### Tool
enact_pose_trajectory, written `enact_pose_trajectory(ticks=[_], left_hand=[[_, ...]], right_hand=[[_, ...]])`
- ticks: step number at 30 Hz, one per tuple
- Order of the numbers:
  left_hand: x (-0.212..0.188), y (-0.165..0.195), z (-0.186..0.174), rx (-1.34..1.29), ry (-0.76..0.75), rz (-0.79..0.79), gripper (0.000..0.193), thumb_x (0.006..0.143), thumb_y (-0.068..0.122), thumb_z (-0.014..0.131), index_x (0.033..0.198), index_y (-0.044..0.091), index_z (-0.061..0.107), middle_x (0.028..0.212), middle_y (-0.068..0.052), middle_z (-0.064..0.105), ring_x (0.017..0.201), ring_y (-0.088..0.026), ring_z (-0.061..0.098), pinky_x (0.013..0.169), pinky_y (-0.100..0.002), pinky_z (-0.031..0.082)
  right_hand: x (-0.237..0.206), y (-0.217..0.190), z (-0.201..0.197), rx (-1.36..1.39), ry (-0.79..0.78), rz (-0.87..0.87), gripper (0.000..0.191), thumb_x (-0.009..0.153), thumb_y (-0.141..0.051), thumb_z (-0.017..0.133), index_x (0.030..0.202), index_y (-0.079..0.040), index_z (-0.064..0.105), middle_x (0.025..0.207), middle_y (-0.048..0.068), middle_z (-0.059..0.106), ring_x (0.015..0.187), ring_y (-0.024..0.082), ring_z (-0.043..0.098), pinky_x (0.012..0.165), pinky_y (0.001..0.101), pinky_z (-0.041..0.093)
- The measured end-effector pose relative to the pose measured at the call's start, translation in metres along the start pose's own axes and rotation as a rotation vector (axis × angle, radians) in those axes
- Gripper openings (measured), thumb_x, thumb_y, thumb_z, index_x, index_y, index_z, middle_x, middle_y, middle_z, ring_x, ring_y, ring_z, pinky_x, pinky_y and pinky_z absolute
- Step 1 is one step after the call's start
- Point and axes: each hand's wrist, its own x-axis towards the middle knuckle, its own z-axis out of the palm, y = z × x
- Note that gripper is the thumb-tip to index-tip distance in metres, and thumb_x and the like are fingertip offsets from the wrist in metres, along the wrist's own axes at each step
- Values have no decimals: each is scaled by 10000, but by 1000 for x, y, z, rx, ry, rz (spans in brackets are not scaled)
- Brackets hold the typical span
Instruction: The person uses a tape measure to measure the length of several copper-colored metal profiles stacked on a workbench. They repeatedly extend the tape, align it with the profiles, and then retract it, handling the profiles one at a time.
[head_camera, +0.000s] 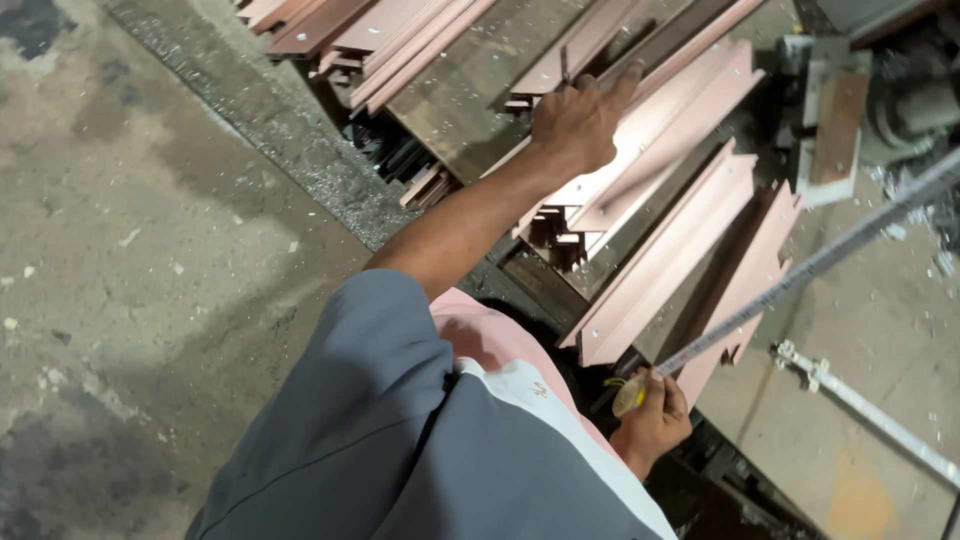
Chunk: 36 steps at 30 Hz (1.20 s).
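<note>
My left hand (578, 122) reaches out over a stack of long pinkish metal profiles (668, 262). It rests on one of them with a finger stretched along it, and it pinches a thin dark pencil-like stick (563, 64). My right hand (652, 418) is low and close to my body, closed on a yellow tape measure (628, 397). The tape's blade (810, 268) runs out to the upper right, over the ends of the profiles. My grey and pink shirt (400, 450) fills the bottom of the view.
More pinkish profiles (380, 30) lie stacked at the top left beside a dark metal sheet (470, 95). A machine with a metal block (835, 115) stands at the top right. A thin metal bar (865, 405) lies on the concrete floor (140, 250), which carries metal shavings.
</note>
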Motion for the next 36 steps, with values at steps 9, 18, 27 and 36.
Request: enact_pose_trajectory(ticks=[9,18,27,36], left_hand=[[3,-115,-28,-42,-127,-211,955,755,-3,635,1614,97,233,641,-24,629,473,-138,553,382,-293,397],[37,-207,15,-42,-91,-151,678,889,135,596,1520,55,360,901,-193,750,729,-284,736,522,-429,537],[37,-250,1,8,-153,-24,629,984,196,509,1583,146,326,1351,-429,551,658,-317,729,414,-346,497],[27,-273,-18,-124,-190,92,622,958,174,538,1552,100,367,1498,-387,373,1302,-477,498,998,-555,499]], right_hand=[[-6,-12,48,-114,-14,13,152,1032,-38,641,1125,71,693,955,157,729,849,213,727,762,310,605],[-69,-20,165,-208,46,-41,142,1072,9,609,1104,136,663,1023,202,716,895,230,711,835,354,592],[-138,-29,293,-338,195,209,208,1058,-61,634,1059,143,673,985,237,711,889,235,719,833,359,602],[-124,-49,335,-484,-72,41,204,1082,-43,580,1146,135,655,1050,237,716,962,263,728,903,390,591]])
